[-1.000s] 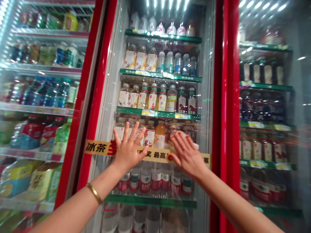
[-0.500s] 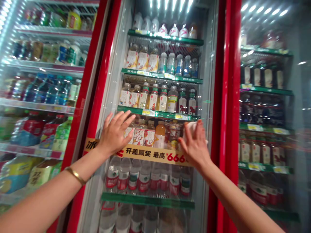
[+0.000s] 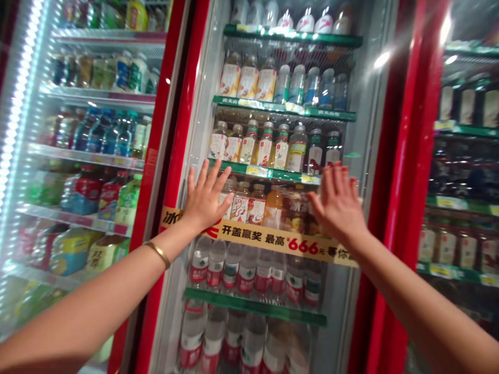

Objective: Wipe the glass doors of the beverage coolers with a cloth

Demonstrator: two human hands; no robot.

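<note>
My left hand (image 3: 206,199) is spread open at the glass door of the middle drinks fridge, fingers pointing up and nothing in it. It wears a gold bangle (image 3: 158,254) on the wrist. On the right side of the same door, my right hand (image 3: 340,208) lies flat with its fingers stretched upward. A small pale edge shows beside it; what lies behind the palm is hidden. Between the hands, a tan banner (image 3: 273,240) with black and red lettering crosses the door. Behind the glass stand juice bottles (image 3: 256,203) and, lower, red-labelled water bottles (image 3: 246,272).
Green shelf edges (image 3: 255,306) run across the middle fridge, with several rows of bottled drinks. A red door frame (image 3: 409,171) stands at its right. Another lit fridge with coloured bottles (image 3: 83,189) is at the left, and a darker one with bottles (image 3: 446,244) at the right.
The view has shifted, so the fridges and both hands appear further right and somewhat higher. A white thing seen earlier behind my right hand is now almost wholly hidden.
</note>
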